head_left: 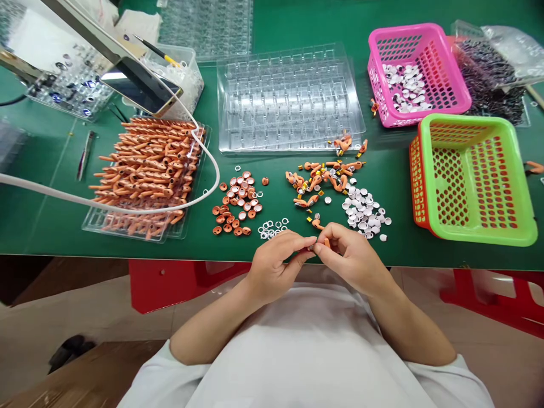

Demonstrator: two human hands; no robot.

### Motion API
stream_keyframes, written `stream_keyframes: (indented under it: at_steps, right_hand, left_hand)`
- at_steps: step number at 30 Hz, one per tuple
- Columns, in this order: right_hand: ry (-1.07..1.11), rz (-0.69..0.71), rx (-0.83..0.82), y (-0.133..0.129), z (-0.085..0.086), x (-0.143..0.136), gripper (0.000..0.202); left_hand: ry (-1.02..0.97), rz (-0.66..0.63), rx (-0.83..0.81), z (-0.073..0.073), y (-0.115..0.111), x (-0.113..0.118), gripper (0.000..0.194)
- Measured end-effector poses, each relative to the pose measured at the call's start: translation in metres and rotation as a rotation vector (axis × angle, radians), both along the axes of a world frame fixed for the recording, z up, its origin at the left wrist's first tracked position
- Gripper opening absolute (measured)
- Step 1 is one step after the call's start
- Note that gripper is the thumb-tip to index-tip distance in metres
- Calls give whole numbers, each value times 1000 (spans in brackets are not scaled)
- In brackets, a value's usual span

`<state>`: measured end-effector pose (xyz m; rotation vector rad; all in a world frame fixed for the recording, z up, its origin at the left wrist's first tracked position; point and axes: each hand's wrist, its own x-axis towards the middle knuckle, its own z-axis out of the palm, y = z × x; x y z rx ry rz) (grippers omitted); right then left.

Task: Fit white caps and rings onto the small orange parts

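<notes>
My left hand [276, 263] and my right hand [351, 255] meet at the table's front edge, fingertips almost touching. An orange part [327, 243] shows between the fingers of my right hand. My left thumb and forefinger pinch a tiny piece at its end, too small to make out. Just beyond lie orange parts with yellow tabs [314, 182], a heap of white caps [364, 211] on the right, thin white rings [273, 228] and orange cups [238, 198] on the left.
Clear trays [289, 107] lie at the back centre. Stacked orange pieces [148, 164] stand left, under a white cable [216, 170] and a phone [140, 85]. Pink [385, 116] and green [488, 235] baskets stand right. Red stools [165, 286] show below the table.
</notes>
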<state>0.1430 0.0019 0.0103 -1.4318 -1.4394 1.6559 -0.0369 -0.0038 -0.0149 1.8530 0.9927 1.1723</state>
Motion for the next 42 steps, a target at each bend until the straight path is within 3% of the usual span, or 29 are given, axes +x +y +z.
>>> stream_keyframes:
  at_steps: [14, 23, 29, 32, 38, 42]
  right_hand:
    - [115, 64, -102, 4, -1, 6, 19]
    - [148, 56, -108, -2, 4, 6, 17]
    - [190, 37, -129, -2, -1, 2, 19]
    - [171, 37, -119, -1, -3, 1, 18]
    - [271, 5, -193, 3, 0, 3, 20]
    - [281, -8, -198, 2, 1, 6, 21]
  left_hand:
    - [-46, -52, -104, 9, 0, -1, 30]
    - [-18, -81, -74, 15, -5, -4, 29]
    - [-17, -37, -79, 12, -8, -1, 28]
    - [-45, -13, -179, 9, -8, -1, 26]
    - [-213, -3, -559, 8, -6, -3, 21]
    - [-186, 4, -527, 9, -5, -3, 19]
